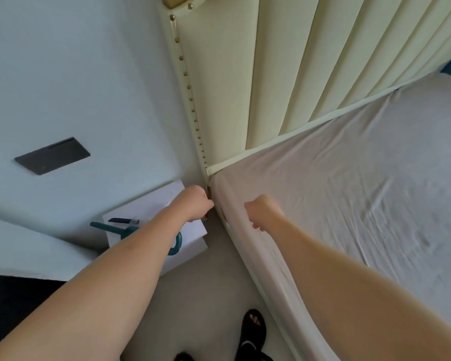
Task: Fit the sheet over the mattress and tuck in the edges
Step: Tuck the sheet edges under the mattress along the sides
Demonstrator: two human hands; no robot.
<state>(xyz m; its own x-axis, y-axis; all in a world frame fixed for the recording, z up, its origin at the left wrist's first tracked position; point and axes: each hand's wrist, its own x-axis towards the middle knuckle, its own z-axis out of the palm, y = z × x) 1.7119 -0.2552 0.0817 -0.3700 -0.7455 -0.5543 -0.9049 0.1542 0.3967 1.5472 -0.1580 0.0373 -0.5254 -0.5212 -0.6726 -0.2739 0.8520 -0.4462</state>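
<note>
**Corner of the fitted sheet at the headboard end**

Forearms fill the lower frame, both reaching toward the mattress corner beside the headboard (245,82). Left hand (194,203) is curled at the very corner, its knuckles against the side of the mattress (248,246); it appears to pinch the sheet's edge there, though the fingertips are hidden. Right hand (263,211) is curled too, on the top edge just beside the corner, seemingly gathering cloth; whether it truly grips is hard to tell.

White sheet (349,199) already lies over the mattress top, creased and loose in places, and hangs down the near side. It looks thin, soft and light, so it should bunch and slide easily and give no resistance until pulled taut. Best hold is likely the hem at the corner, drawn down and under. A snag against the headboard seems the main risk.

A white bedside table (156,212) stands just left, carrying a teal object (179,242)
</note>
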